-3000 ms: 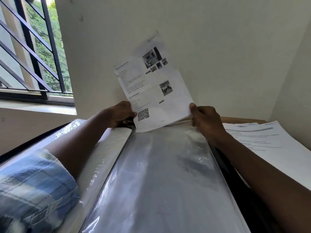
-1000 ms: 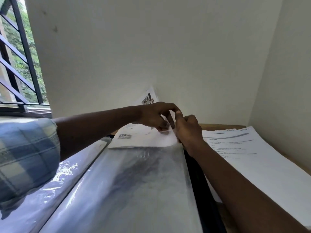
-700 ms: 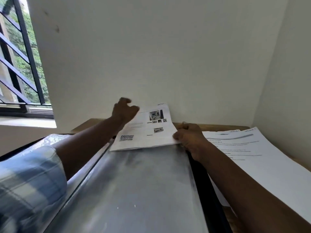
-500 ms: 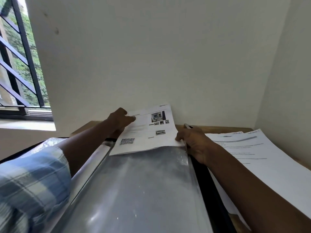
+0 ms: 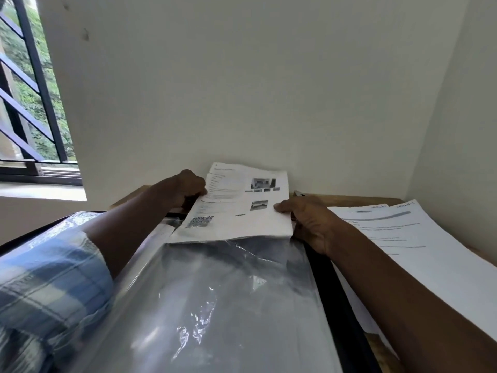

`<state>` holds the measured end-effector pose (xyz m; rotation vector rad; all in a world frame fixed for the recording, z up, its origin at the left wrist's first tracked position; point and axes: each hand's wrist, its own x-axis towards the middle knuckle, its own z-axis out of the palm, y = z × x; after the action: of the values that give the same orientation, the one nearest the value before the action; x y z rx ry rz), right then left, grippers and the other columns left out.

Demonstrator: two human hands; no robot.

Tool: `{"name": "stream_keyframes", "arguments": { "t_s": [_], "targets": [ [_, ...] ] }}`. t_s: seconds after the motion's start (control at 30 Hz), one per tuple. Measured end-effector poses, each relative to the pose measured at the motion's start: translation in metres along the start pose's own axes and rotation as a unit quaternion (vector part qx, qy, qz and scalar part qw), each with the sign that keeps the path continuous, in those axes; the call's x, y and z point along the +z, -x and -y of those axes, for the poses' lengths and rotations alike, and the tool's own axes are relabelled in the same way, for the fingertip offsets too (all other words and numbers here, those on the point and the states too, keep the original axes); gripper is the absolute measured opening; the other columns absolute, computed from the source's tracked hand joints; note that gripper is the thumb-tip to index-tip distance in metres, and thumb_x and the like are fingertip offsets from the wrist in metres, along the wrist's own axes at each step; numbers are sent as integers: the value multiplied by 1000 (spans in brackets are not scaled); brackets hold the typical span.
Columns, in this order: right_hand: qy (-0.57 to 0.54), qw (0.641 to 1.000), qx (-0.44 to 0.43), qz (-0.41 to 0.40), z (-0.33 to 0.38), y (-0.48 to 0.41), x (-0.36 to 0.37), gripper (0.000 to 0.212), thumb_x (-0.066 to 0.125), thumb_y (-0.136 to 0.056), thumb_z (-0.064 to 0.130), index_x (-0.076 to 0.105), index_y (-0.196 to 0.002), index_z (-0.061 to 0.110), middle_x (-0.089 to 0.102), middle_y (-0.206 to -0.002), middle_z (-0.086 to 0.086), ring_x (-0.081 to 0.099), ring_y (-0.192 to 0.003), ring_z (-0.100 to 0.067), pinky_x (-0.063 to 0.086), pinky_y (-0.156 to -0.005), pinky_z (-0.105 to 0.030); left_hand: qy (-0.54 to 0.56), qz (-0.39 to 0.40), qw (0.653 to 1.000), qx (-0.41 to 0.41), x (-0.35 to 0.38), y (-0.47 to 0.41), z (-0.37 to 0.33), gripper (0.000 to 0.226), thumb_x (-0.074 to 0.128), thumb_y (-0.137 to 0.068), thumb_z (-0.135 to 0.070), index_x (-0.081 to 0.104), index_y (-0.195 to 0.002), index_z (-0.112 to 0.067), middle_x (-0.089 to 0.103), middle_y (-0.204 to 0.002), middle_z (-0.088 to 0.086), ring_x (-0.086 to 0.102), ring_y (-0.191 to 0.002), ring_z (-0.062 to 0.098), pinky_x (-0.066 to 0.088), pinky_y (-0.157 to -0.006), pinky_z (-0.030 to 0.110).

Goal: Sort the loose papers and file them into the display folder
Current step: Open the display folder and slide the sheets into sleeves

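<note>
With my left hand (image 5: pixel 188 188) back gripping its left edge and my right hand (image 5: pixel 309 222) pinching its right, I am easing the printed sheet (image 5: pixel 242 211) between them down flatter, its near edge seemingly starting into the top sleeve of the display folder (image 5: pixel 228 292) beneath my wrists.

A plain room corner: bare cream walls (image 5: pixel 242 90), a barred window (image 5: pixel 32 103), wooden desk (image 5: pixel 349 198) with printed papers (image 5: pixel 408 238).
</note>
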<state>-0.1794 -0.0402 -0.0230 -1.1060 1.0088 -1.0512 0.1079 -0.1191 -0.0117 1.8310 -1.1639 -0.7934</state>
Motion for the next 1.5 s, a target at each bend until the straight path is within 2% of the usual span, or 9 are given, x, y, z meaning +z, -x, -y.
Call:
{"name": "stream_keyframes", "arguments": {
  "t_s": [0.13, 0.33, 0.47, 0.63, 0.77, 1.07, 1.17, 1.27, 1.5],
  "targets": [
    [74, 991, 21, 110, 12, 8, -9, 37, 75, -91, 34, 72, -121, 13, 78, -108, -9, 76, -97, -26, 63, -81, -42, 100, 11, 995, 2, -1, 1, 4, 18, 55, -96, 13, 65, -111, 10, 69, -106, 24, 69, -84, 35, 59, -77, 44],
    [144, 983, 28, 109, 10, 2, -20, 36, 79, -85, 5, 70, -119, 5, 78, -107, -10, 74, -87, -22, 61, -64, -31, 124, 29, 992, 3, -10, -2, 10, 7, 55, -99, 7, 62, -99, 4, 68, -90, 19, 67, -78, 32, 56, -74, 44],
    [91, 993, 15, 73, 5, -9, -23, 93, 94, -65, 10, 49, -146, 1, 71, -126, -14, 76, -95, -26, 62, -64, -34, 111, -8, 992, 53, -7, -11, 9, 14, 55, -101, 2, 65, -107, -5, 65, -92, 13, 61, -74, 24, 50, -73, 34],
    [95, 994, -13, 48, -3, -12, -23, 52, 86, -78, 7, 67, -126, 2, 79, -105, -11, 77, -93, -25, 61, -67, -33, 158, 24, 985, 58, 1, -15, 13, 25, 50, -100, 9, 67, -94, -7, 68, -95, 13, 66, -83, 28, 53, -88, 42],
    [76, 996, -40, 38, -3, -9, -22, 27, 83, -81, 5, 74, -106, 7, 79, -99, -10, 78, -87, -23, 61, -66, -32, 120, 25, 991, 52, -3, -20, 13, 21, 54, -98, 9, 65, -88, -5, 65, -90, 15, 63, -74, 26, 51, -67, 34],
    [88, 993, -80, 12, -7, -10, -22, 29, 85, -78, 0, 74, -104, 5, 79, -95, -11, 78, -85, -26, 63, -78, -36, -79, 216, 973, 23, -30, -6, 9, 28, 60, -100, -4, 51, -73, -6, 43, -58, 7, 38, -52, 19, 38, -50, 26],
    [91, 992, -84, 21, -10, -13, -21, 31, 83, -80, -1, 75, -110, 5, 79, -98, -11, 77, -91, -27, 61, -89, -41, -214, 126, 967, 51, -33, 2, 6, 11, 69, -97, -17, 62, -103, -12, 64, -79, 8, 59, -69, 24, 47, -65, 29],
    [89, 991, -91, 28, -11, -15, -22, 34, 82, -80, -2, 75, -112, 7, 79, -103, -11, 77, -94, -26, 60, -92, -41, -289, -38, 934, 204, -15, 8, -4, 54, 71, -96, -36, 50, -141, -15, 67, -127, 9, 63, -118, 29, 45, -99, 34],
    [116, 979, -164, 18, -13, -17, -22, 55, 92, -74, 10, 67, -122, 21, 76, -112, -9, 76, -98, -27, 63, -85, -45, -315, 83, 900, 290, 51, 6, -78, 58, 35, -101, -69, 66, -115, -22, 67, -121, 1, 61, -116, 26, 40, -95, 35]
  ]
}}
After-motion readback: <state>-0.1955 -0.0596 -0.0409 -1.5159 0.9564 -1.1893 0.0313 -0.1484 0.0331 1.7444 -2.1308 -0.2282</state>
